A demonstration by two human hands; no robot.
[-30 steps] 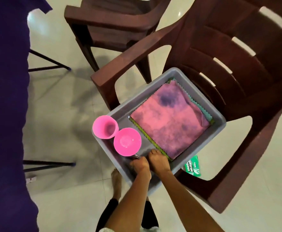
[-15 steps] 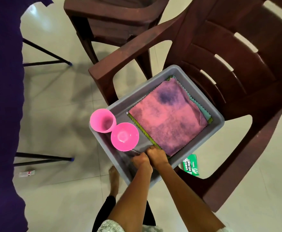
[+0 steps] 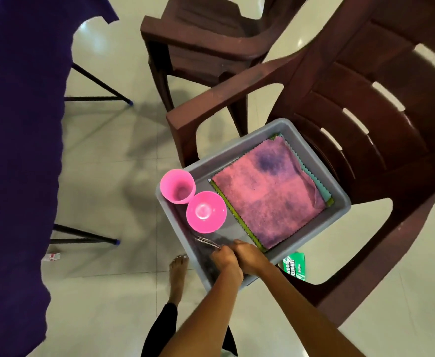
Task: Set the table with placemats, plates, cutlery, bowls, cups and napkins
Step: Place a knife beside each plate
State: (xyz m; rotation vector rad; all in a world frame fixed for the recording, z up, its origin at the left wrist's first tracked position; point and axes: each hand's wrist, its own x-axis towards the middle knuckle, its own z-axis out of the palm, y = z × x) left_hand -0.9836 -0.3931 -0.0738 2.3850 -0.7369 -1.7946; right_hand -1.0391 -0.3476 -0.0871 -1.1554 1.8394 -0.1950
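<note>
A grey tub (image 3: 338,210) sits on a brown chair (image 3: 366,104). It holds a pink cup (image 3: 177,186), a pink bowl (image 3: 206,212) and a folded pink cloth (image 3: 268,194) on green mats. Both my hands reach into the tub's near corner. My left hand (image 3: 224,258) grips metal cutlery (image 3: 207,242) whose tines stick out toward the bowl. My right hand (image 3: 249,255) is curled beside it, touching it; what its fingers hold is hidden.
The table under a dark purple cloth (image 3: 17,150) runs along the left, with black legs (image 3: 92,238) below. A second brown chair (image 3: 206,47) stands behind. A green packet (image 3: 295,266) lies under the tub. My bare foot (image 3: 177,276) is on the tiled floor.
The view has shifted slightly; my hands stay in the tub's near corner, and the cutlery tines now show more plainly beside the bowl.
</note>
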